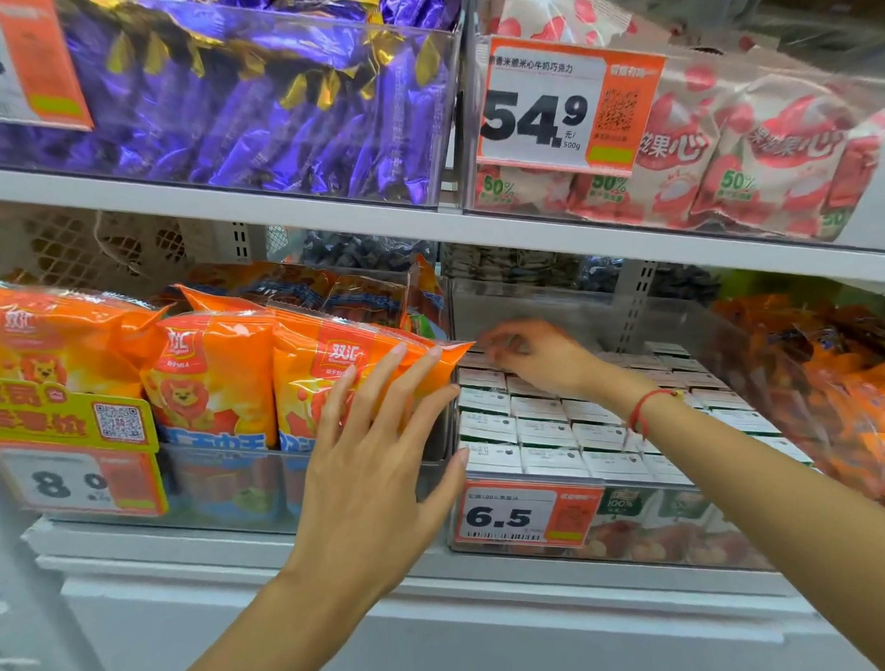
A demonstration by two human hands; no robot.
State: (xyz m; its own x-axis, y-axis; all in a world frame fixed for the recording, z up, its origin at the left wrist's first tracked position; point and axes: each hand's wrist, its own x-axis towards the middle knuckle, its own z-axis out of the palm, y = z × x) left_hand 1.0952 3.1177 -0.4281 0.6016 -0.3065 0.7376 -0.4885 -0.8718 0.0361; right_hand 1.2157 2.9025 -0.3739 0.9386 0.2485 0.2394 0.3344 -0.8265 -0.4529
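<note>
My left hand (379,438) has straight, spread fingers laid flat against the front of an orange snack bag (326,369) that stands at the right end of a clear bin (225,488). My right hand (536,354), with a red string at the wrist, reaches into the neighbouring clear bin (663,528). Its curled fingers sit at that bag's top right corner, over the back row of several small white juice cartons (549,422). Whether they pinch the corner or a carton is hard to tell.
More orange bags (69,343) fill the left bin behind a yellow sign. Orange packets (859,396) lie in a bin at the right. The upper shelf (326,219) holds purple candy wrappers (252,106) and pink-and-white packs (755,158). Price tags read 54.9 (538,116) and 6.5 (502,516).
</note>
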